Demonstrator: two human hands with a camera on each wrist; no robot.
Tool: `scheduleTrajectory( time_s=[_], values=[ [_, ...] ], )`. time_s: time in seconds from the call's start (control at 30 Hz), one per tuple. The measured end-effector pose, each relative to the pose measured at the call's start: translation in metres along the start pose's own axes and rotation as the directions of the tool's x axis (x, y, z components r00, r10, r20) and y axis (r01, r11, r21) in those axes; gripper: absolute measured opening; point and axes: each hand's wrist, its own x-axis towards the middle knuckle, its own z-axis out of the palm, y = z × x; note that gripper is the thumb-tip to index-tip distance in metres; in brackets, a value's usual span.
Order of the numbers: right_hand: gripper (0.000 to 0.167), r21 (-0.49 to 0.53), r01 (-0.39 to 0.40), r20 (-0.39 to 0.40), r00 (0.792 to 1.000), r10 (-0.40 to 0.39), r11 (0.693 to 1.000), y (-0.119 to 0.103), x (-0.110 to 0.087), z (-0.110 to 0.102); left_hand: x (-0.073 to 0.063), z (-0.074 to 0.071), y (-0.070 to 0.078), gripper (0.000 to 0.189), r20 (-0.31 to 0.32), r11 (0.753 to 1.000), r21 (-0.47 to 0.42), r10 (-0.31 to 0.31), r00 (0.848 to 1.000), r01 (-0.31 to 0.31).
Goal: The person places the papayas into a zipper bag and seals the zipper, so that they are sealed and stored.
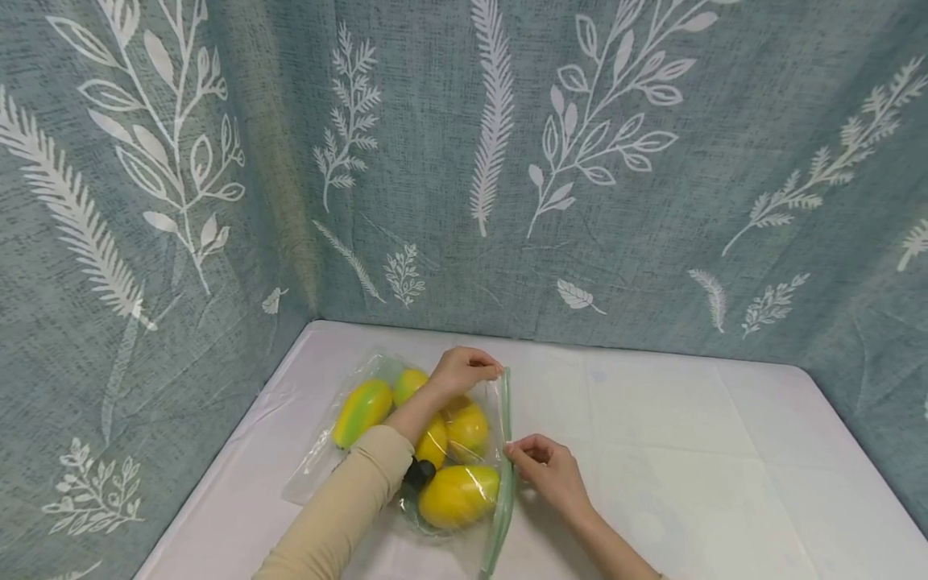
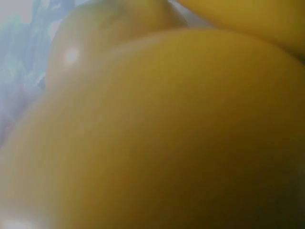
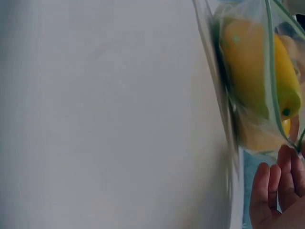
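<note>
A clear zip bag (image 1: 312,475) with a green zip strip (image 1: 506,403) lies on the table with several yellow and green fruits inside. One of them, a yellow mango-like fruit (image 1: 460,497), sits near the bag's mouth. My left hand (image 1: 464,370) reaches over the bag and pinches the far end of the strip. Lower along the same edge, my right hand (image 1: 547,467) pinches the strip between thumb and finger. In the left wrist view a yellow fruit (image 2: 167,129) fills the picture and hides that hand. The right wrist view shows right-hand fingers (image 3: 286,176) at the zip edge.
A white cloth covers the table (image 1: 689,451). Behind it and at the sides hangs a blue-green curtain (image 1: 435,161) with white leaf prints. A black wrist camera (image 1: 418,474) sits at my left wrist, close against the bag.
</note>
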Motion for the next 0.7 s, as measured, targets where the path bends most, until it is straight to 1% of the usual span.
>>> scheduleTrajectory(
  time_s=[0.27,0.47,0.7],
  values=[
    [0.029,-0.005,-0.009,0.063,0.998,0.009,1.000,0.007,-0.009,-0.001,0.004,-0.003,-0.002,0.016,-0.034,0.998,-0.050,-0.048,0.998,0.046],
    [0.027,0.004,-0.019,0.084,0.996,0.018,1.000,0.008,-0.014,-0.002,0.007,-0.003,-0.003,0.016,-0.059,0.996,-0.064,-0.059,0.996,0.056],
    [0.026,0.005,-0.031,0.110,0.994,0.030,1.000,0.009,-0.019,-0.002,0.009,-0.003,-0.005,0.016,-0.069,0.996,-0.072,-0.062,0.996,0.057]
  ],
)
